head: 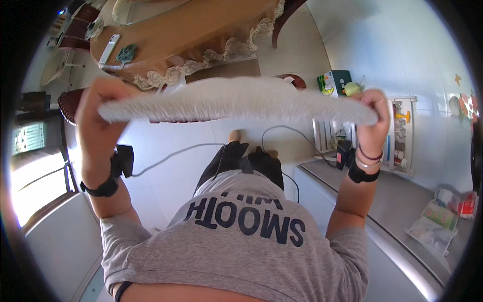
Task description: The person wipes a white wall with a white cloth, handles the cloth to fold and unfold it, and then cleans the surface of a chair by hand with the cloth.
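Stretched level between my two hands is a white furry mat or cover point(234, 99), seen nearly edge-on and blurred along its pile. My left hand point(100, 105) grips its left end, with some fingers hidden behind it. The right end is pinched in my right hand point(373, 109). Both arms are raised in front of my chest. Black straps with small black boxes circle both wrists, and grey cables run from them. Behind the fur, a dark red chair edge point(181, 121) shows in part.
A table with a brown cloth and lace trim point(196, 30) stands ahead, bearing a phone point(109, 48) and a teal bundle point(126, 53). To the right are a white rack point(403, 136), a green-and-white box point(335, 82) and a grey counter point(392, 204) with plastic packets point(434, 222). Cables point(177, 151) cross near my legs.
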Demonstrator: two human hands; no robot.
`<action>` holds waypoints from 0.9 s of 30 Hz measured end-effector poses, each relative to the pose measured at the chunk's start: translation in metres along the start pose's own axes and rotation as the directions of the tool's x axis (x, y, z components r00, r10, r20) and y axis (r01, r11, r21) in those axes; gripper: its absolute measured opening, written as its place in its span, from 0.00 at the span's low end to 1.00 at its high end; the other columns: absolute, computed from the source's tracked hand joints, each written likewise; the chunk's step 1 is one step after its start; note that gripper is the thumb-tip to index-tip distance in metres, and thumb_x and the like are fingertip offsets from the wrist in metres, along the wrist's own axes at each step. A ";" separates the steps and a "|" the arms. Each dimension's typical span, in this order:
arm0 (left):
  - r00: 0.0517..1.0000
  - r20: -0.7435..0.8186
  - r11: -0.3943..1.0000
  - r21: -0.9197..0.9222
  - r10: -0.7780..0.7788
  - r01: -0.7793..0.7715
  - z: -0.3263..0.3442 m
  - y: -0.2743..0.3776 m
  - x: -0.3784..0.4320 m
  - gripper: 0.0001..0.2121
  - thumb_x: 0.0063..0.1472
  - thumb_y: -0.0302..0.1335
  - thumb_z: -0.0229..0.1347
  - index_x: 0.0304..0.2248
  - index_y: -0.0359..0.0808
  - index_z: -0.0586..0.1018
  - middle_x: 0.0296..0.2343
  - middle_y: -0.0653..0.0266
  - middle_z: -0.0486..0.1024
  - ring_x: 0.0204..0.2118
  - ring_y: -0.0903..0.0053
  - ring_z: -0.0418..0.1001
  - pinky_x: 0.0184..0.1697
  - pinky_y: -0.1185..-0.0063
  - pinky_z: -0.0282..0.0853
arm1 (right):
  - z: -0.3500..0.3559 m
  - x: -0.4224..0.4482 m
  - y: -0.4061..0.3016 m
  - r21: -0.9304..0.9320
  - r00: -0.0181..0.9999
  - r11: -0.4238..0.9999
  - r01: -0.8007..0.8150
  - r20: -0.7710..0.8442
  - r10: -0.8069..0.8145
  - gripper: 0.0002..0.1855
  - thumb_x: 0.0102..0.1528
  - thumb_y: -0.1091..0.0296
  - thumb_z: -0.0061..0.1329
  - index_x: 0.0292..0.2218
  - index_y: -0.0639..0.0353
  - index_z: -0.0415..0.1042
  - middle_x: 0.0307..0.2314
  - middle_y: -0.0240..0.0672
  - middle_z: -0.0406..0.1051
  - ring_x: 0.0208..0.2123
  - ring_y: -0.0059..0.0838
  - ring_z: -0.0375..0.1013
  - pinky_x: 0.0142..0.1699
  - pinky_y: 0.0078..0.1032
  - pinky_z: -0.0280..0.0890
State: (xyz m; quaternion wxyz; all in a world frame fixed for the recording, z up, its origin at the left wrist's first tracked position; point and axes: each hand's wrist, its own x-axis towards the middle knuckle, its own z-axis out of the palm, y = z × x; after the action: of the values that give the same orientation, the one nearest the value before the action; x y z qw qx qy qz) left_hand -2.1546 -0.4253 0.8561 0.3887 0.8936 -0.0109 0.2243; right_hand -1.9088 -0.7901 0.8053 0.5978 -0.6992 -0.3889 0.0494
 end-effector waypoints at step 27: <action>0.987 -0.034 0.826 0.544 -0.156 0.149 0.158 -0.110 -0.060 0.18 0.53 0.33 0.56 0.45 0.42 0.72 0.43 0.62 0.70 0.47 0.65 0.66 0.49 0.71 0.61 | 0.119 -0.010 0.136 -0.640 0.904 0.639 0.427 0.326 -0.277 0.28 0.44 0.66 0.57 0.48 0.44 0.66 0.49 0.34 0.62 0.49 0.39 0.62 0.52 0.38 0.58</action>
State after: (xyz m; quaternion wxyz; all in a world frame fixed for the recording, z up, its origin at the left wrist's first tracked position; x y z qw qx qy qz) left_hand -2.1253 -0.4687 0.6611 0.1354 0.9664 0.1224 0.1810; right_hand -1.9133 -0.6988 0.6494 0.2450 -0.7738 -0.5646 -0.1498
